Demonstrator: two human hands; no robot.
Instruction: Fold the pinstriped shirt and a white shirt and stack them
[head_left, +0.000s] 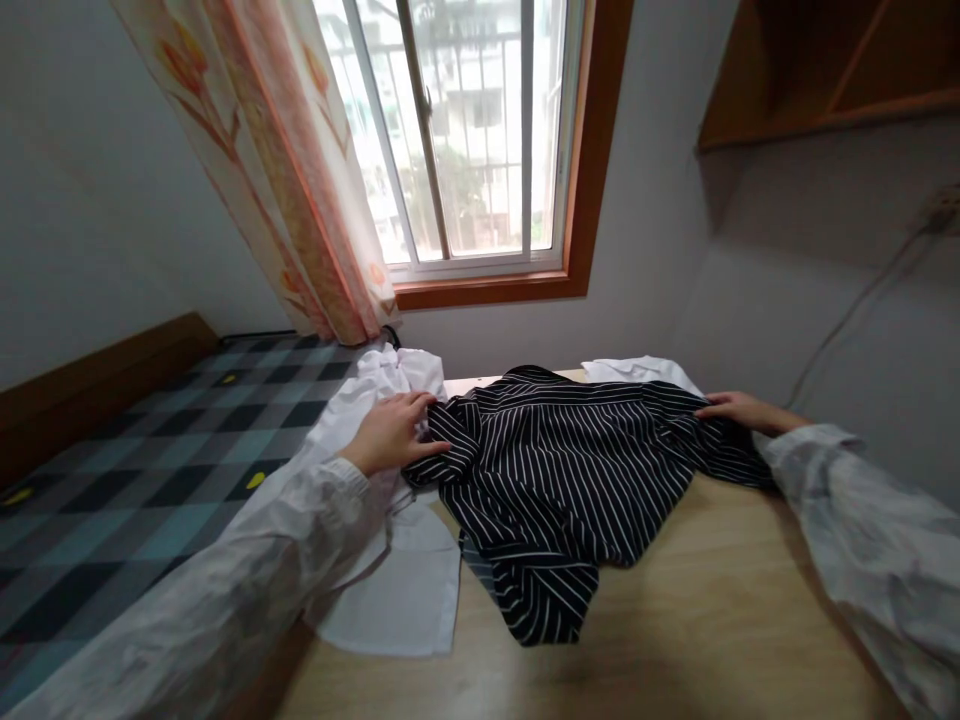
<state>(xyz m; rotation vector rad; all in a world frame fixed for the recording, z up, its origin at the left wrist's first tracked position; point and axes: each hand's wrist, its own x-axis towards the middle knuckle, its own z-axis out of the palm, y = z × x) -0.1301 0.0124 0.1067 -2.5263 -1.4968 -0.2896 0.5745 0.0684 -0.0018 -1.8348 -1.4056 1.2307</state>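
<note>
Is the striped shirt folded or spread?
Spread, but not flat: the shirt lies wide and creased over the table, left hand and right hand at opposite sides.

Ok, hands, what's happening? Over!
Left hand, right hand on opposite sides of striped shirt. Shirt rumpled on table. White cloth crowding left side.

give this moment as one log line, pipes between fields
left hand: on striped shirt, left side | right hand: on its right side | striped shirt: rumpled, on wooden table | white cloth: left of it

Striped shirt (574, 460) spread between left hand (391, 434) and right hand (750, 412), both touching it! White garment (412, 595) lies beside the left.
</note>
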